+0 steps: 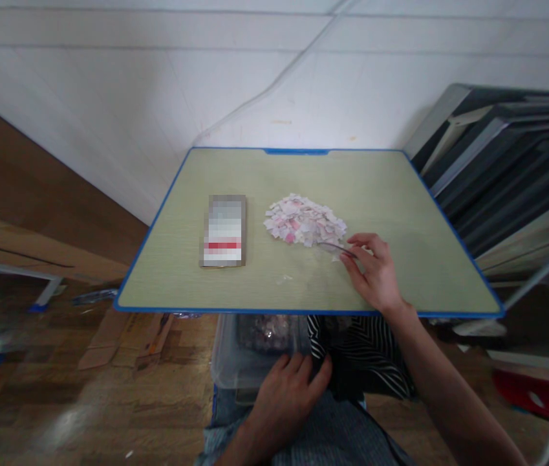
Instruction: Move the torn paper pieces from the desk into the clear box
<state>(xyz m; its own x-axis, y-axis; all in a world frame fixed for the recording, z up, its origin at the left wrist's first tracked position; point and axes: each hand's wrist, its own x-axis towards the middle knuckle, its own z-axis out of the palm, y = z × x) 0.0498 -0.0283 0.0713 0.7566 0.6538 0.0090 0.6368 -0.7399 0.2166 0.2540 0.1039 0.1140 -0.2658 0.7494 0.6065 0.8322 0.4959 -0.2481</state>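
A loose heap of small white and pink paper pieces (298,220) lies mid-table. At the heap's lower right edge, my right hand (371,268) pinches a pair of thin, dark tweezers (337,248). The tweezers point left toward the heap, and whether a piece is between their tips is too small to tell. Below the table's front edge, over my lap, my left hand (291,388) has its fingers curled. Its thumb and index finger close on the edge of a black-and-white striped cloth (376,356). A phone-like rectangle (223,230), its face pixelated, lies left of the heap.
The pale green table (158,278) has a blue rim and stands against a white wall. A clear plastic bin (230,359) sits beneath its front edge. Dark flat panels (492,149) lean at the right. Flattened cardboard (129,340) lies on the wooden floor.
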